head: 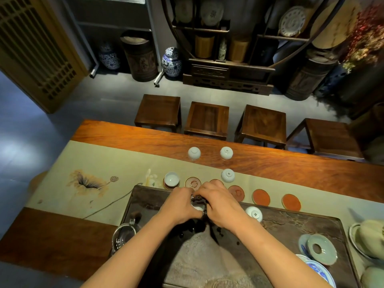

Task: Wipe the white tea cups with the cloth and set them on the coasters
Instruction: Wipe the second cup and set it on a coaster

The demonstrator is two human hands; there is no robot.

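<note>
Hands meet over the dark tea tray (291, 225): left hand (178, 204) curls round a white tea cup (197, 208) to steady it, while right hand (220, 202) pinches a dark cloth (199, 198) against the rim, presumably so the cup can be turned while wiped. One cup (171, 179) already sits upright on the leftmost coaster (166, 186); five coasters, among them a patterned one (192, 182), lie bare in a row beyond the tray, ready to receive cups. Four cups wait inverted, likely to drain: one (254, 213) on the tray beside the right hand, one (228, 175) on the runner (104, 154), two (194, 153) farther off.
</note>
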